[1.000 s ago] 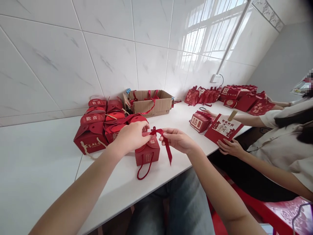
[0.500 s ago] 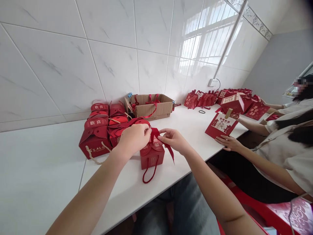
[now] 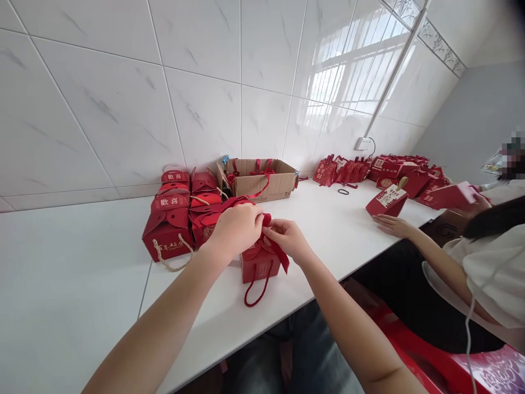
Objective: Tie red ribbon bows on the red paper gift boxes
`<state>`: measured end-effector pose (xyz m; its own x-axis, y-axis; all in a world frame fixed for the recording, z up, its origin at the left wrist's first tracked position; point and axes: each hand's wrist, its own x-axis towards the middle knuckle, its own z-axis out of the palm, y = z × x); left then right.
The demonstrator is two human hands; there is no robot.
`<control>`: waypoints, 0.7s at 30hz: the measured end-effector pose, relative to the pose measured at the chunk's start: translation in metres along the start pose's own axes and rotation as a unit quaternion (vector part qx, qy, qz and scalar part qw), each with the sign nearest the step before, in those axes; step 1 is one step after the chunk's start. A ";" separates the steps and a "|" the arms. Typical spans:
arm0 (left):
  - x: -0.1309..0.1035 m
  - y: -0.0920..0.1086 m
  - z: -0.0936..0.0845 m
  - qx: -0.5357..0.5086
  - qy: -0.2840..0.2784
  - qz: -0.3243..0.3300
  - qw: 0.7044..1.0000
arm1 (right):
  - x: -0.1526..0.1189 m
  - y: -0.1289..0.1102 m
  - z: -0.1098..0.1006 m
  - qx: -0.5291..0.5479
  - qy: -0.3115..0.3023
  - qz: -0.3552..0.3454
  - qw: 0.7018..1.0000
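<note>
Both hands have drawn closer together over the lid since the earlier frame, and a co-worker's far hand (image 3: 479, 201) has left the tabbed red box (image 3: 385, 202) for another piece at the right. Left hand (image 3: 235, 232): fingers curled, tips closed on the red ribbon (image 3: 281, 256), its exact grip partly hidden by its own back. Right hand (image 3: 289, 238): thumb and forefinger pinched on the same ribbon, remaining fingers loosely bent. Beneath them, upright on the white table (image 3: 320, 219) near the front edge, stands the small red box (image 3: 260, 267), its dark red cord handle (image 3: 255, 301) drooping forward. For a neat knot, judged from this pose, the ribbon should be kept flat, the crossing pinned with one fingertip, and both ends drawn evenly outward, lightly enough not to crease the lid. Packed boxes (image 3: 167, 230) just behind the left hand leave that side cramped, and the loose cord could snag. Farther back, a cardboard carton (image 3: 264, 190) holds more ribbon; a black loop (image 3: 343, 191) lies to its right, well apart from the work
</note>
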<state>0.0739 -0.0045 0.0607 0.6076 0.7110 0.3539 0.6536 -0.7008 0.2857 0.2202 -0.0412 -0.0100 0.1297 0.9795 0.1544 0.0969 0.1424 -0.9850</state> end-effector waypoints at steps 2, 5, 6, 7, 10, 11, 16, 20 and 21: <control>-0.002 -0.002 -0.002 -0.029 -0.025 0.011 0.999 | 0.000 0.001 0.001 -0.012 0.022 -0.015 1.000; -0.004 -0.005 -0.006 -0.068 -0.083 0.022 0.994 | 0.000 0.002 0.002 -0.029 0.035 -0.025 0.999; -0.004 -0.005 -0.007 -0.075 -0.089 0.018 0.993 | -0.001 0.003 0.002 -0.034 0.033 -0.027 0.999; -0.004 -0.004 -0.008 -0.080 -0.086 0.011 0.993 | -0.001 0.003 0.002 -0.039 0.036 -0.031 0.998; -0.002 -0.002 -0.007 -0.094 -0.045 -0.006 0.994 | -0.002 0.005 0.002 -0.073 0.078 -0.064 0.992; -0.001 -0.002 -0.006 -0.098 -0.035 -0.010 0.995 | -0.002 0.006 0.002 -0.083 0.091 -0.076 0.989; 0.001 0.002 -0.004 -0.086 0.002 -0.028 0.996 | -0.002 0.008 0.000 -0.025 0.026 -0.033 0.999; 0.001 -0.002 -0.011 -0.105 -0.025 -0.045 0.993 | -0.003 0.008 0.000 0.048 0.007 -0.017 0.999; 0.000 -0.006 -0.013 -0.106 -0.050 -0.059 0.991 | -0.004 0.008 0.000 0.060 0.011 -0.013 0.998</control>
<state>0.0642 -0.0013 0.0712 0.5813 0.7837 0.2189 0.6199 -0.6008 0.5048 0.2207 -0.0438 -0.0182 0.1497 0.9723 0.1794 -0.0185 0.1842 -0.9827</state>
